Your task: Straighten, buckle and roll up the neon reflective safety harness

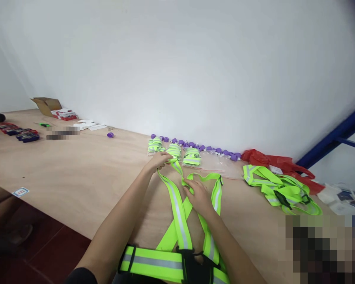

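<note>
Open tabletop [91,169] runs left of the left hand [161,159] — widest passage. Ahead, bagged strap bundles [191,157] and a row of purple pieces [181,142] stand before the wall [177,79]. Rightward: bare gap beyond the reflective harness [179,213] — then a tangled strap pile [262,175] blocks.

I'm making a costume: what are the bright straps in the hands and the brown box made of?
Straps: probably woven fabric; they curve softly, with a smooth grey stripe, maybe reflective tape. Box: looks like cardboard, matte brown and stiff-sided.
</note>
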Demonstrator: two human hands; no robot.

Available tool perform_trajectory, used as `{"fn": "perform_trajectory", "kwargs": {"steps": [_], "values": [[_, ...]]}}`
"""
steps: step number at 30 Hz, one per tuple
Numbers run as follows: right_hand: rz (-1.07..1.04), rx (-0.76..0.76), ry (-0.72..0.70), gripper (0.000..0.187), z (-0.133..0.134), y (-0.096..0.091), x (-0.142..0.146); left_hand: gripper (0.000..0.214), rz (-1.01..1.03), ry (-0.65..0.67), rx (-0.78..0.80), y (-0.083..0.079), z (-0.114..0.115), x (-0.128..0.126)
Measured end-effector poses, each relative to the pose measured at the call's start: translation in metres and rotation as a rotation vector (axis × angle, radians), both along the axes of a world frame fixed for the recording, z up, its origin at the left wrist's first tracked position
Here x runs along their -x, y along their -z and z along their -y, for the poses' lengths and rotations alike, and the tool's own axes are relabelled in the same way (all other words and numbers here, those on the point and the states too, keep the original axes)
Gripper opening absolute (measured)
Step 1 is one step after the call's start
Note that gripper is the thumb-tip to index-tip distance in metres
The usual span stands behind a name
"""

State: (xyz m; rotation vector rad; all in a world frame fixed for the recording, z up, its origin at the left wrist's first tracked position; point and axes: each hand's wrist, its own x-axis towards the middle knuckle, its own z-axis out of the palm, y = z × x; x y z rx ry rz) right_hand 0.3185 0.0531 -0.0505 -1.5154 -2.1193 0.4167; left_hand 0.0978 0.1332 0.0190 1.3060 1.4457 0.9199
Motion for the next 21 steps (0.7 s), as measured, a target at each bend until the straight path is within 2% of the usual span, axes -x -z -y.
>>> {"fn": "perform_trajectory", "kwargs": {"steps": [6, 10, 13, 15, 21], "values": [[-0.126, -0.020, 0.046, 0.044, -0.001, 0.001, -0.003, 0.024, -0.043, 0.094, -0.028, -0.014, 0.000, -0.001], [-0.187, -0.046, 0.029, 0.040, -0.003, 0.003, -0.005, 0.027, -0.110, 0.154, -0.046, -0.020, 0.001, -0.006], [-0.233, -0.073, 0.023, 0.029, -0.005, 0.004, -0.007, 0.030, -0.151, 0.193, -0.057, -0.023, 0.001, -0.003], [-0.270, -0.087, 0.044, 0.022, -0.007, 0.004, -0.008, 0.025, -0.162, 0.204, -0.054, -0.025, -0.001, 0.002], [-0.391, -0.100, 0.131, 0.029, -0.009, 0.006, -0.012, 0.018, -0.087, 0.205, 0.020, -0.025, -0.013, 0.013]]}}
